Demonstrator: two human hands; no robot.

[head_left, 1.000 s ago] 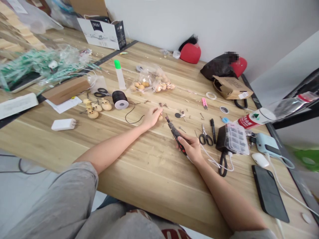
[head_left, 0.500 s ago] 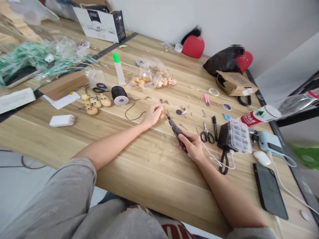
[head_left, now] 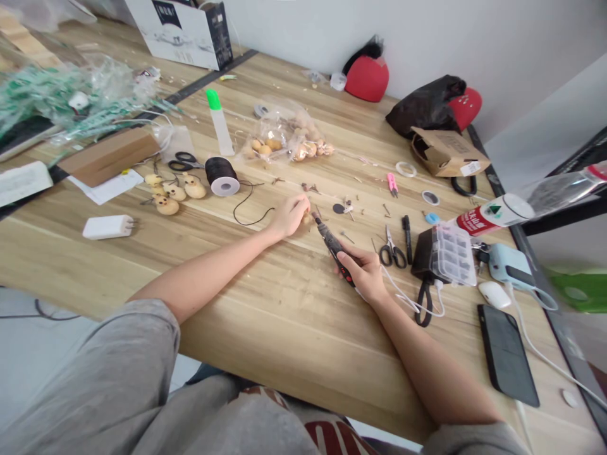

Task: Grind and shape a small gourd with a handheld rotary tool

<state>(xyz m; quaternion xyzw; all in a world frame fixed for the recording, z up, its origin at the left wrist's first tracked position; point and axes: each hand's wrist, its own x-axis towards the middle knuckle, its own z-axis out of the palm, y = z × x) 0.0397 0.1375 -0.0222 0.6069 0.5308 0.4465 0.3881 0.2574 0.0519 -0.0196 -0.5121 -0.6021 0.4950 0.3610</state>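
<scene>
Pinches a tan piece (head_left: 307,218), likely light, hard and best held by its sides, in left hand (head_left: 288,216), wrapping right hand (head_left: 363,272) round the drill (head_left: 328,238)

My right hand (head_left: 361,270) holds a black, pen-shaped rotary tool (head_left: 328,239) with red lights, slanting forward and left, its tip just beside a small tan piece (head_left: 307,218) mostly hidden by my left hand (head_left: 287,217).

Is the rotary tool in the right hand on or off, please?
Apparently powered on: the rotary tool in the right hand shows glowing red marks. Whether it spins, I cannot tell.
</scene>
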